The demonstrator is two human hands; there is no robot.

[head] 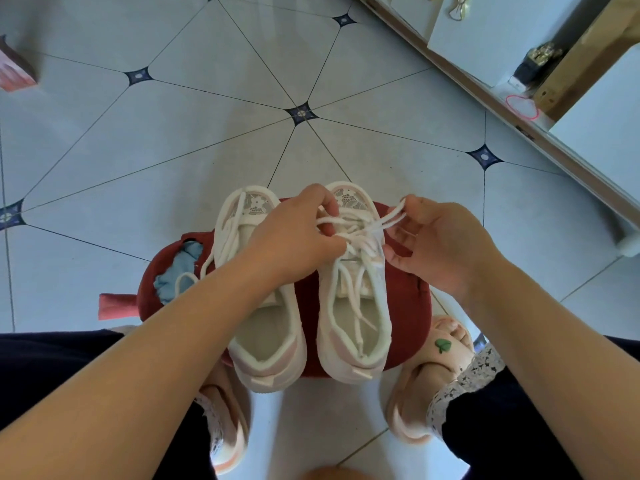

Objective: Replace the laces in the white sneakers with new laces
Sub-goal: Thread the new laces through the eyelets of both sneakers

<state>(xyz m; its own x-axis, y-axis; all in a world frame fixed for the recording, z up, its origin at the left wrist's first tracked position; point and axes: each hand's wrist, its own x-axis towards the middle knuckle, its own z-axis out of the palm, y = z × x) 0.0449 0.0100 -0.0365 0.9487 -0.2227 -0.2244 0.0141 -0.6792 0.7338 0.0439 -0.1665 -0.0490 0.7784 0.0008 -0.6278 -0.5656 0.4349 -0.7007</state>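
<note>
With its toe pointing away from us, the laced sneaker (350,365) lay under our left hand (294,237), our right hand (437,242) just beside it, both hands pinching its lace (364,224).

On the stool (408,306) before you, the left sneaker (263,327) sits at 9 o'clock of the right sneaker (349,367), with a cloth (176,275) farther toward 9. Your left hand (294,240) and right hand (440,244) hold the laces (360,233) above the right sneaker.

You wear dark navy trousers (519,427) hemmed with white lace trim (471,375), and pale pink thick-soled slippers (408,415). The right slipper's strap carries a green leaf charm (442,345). Your left hand (294,233), right hand (440,244) and forearms are bare.
</note>
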